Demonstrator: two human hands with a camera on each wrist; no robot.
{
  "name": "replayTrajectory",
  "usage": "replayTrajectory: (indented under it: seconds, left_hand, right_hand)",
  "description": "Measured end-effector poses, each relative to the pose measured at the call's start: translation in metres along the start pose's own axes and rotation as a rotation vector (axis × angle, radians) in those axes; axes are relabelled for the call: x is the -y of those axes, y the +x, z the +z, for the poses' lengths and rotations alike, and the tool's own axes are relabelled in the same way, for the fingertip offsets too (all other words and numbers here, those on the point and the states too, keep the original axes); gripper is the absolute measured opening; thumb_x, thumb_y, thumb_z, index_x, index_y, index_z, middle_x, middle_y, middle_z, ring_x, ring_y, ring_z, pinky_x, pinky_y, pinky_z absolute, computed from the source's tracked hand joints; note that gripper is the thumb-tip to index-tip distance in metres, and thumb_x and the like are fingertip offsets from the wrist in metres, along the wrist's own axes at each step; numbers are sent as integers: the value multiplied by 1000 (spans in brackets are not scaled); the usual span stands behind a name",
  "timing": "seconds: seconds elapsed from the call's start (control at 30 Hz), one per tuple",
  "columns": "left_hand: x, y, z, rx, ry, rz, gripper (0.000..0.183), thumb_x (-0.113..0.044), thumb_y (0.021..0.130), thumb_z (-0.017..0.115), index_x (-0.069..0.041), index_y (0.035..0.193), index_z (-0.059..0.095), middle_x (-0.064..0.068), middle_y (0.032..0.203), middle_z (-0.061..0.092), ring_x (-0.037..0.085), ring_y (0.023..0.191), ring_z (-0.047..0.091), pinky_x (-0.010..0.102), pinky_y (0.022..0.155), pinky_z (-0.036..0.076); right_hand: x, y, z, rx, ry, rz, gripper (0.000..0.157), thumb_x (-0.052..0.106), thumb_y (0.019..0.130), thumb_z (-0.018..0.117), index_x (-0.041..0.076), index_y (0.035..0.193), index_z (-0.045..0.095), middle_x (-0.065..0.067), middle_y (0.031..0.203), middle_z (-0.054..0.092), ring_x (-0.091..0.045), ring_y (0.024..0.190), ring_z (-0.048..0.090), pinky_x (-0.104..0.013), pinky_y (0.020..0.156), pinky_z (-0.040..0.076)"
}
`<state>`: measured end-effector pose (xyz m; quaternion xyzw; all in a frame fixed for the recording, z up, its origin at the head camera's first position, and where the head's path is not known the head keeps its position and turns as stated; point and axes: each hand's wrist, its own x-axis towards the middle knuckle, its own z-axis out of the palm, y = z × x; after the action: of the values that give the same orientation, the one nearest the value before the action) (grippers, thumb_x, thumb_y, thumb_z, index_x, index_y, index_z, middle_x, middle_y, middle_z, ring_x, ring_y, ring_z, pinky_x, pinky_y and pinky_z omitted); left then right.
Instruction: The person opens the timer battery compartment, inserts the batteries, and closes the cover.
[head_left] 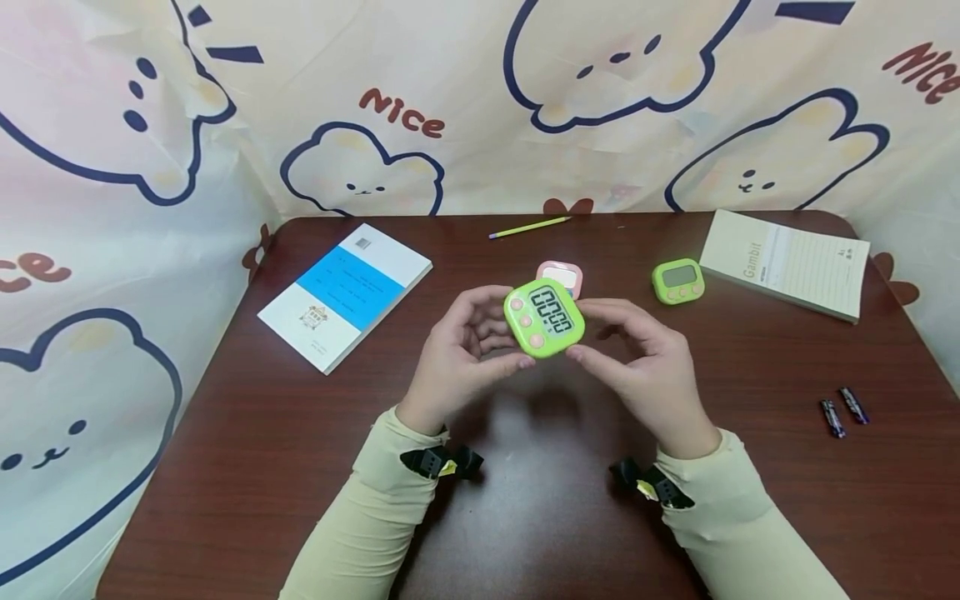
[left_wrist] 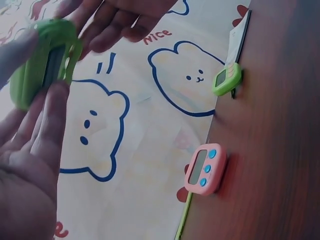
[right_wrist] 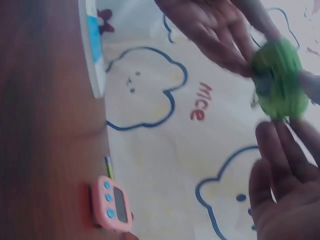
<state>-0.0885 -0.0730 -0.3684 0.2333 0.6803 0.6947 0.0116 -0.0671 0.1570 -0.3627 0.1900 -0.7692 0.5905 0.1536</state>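
Note:
A lime-green digital timer (head_left: 545,318) is held up in front of me, its screen of zeros and several pink buttons facing up toward the head camera. My left hand (head_left: 467,354) grips its left edge, with the thumb along the lower corner. At the right edge, my right hand (head_left: 651,367) pinches it between thumb and index finger. Seen from the left wrist, the timer (left_wrist: 45,62) shows edge-on with a slot-like gap along its side. Behind it on the table, a pink timer (head_left: 567,272) with blue buttons (left_wrist: 207,169) is partly hidden in the head view.
Farther right stand a second green timer (head_left: 678,282) and a cream notebook (head_left: 795,267). Two small batteries (head_left: 843,412) lie near the right side. A blue-and-white book (head_left: 345,296) is at the left, and a yellow-green pencil (head_left: 529,227) lies along the back edge.

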Motion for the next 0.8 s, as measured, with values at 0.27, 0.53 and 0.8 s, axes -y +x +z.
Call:
replayTrajectory:
  seconds: [0.27,0.53,0.8]
  left_hand:
    - [-1,-1,9,-74,20,15,68,6,80,81,-6,137,47,13,115,66,24,102,68,39,88,58]
    - [-1,0,6,-112,92,49,37,-2,93,71,-3,127,56,12,108,71,23,93,71,37,80,60]
    - [-1,0,4,-90,85,17,37,-1,89,74,-5,122,58,10,105,71,22,93,71,37,80,60]
  right_hand:
    - [1,-5,22,-121,15,-9,66,-6,72,87,9,132,65,-3,123,66,-17,99,61,-23,85,52]
    - [2,-4,17,-99,123,56,66,-13,75,81,5,136,62,-9,125,65,-22,102,62,-26,90,55]
    - [1,-4,14,-89,29,18,70,-7,72,87,10,135,63,-4,124,66,-18,104,64,-25,91,55]
